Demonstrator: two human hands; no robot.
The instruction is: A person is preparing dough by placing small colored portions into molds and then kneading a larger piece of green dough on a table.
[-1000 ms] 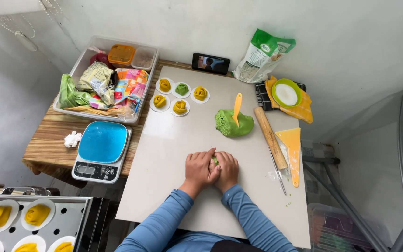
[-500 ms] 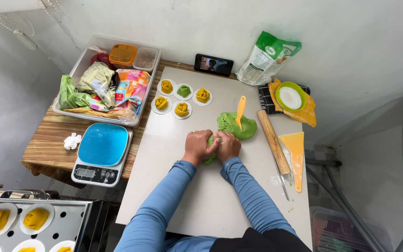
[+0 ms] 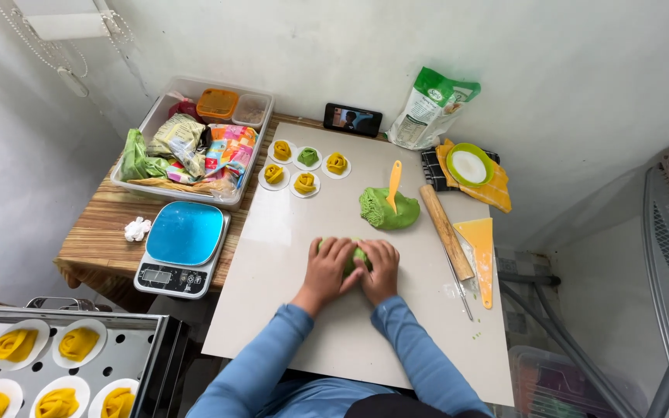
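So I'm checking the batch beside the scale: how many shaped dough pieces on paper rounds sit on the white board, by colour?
Yellow rose-shaped dough pieces: 4
Green rose-shaped dough piece: 1
Total: 5

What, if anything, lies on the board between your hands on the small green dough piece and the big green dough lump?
Nothing visible does. Both hands, left hand and right hand, cover the small green dough piece; bare board separates it from the big green dough lump.
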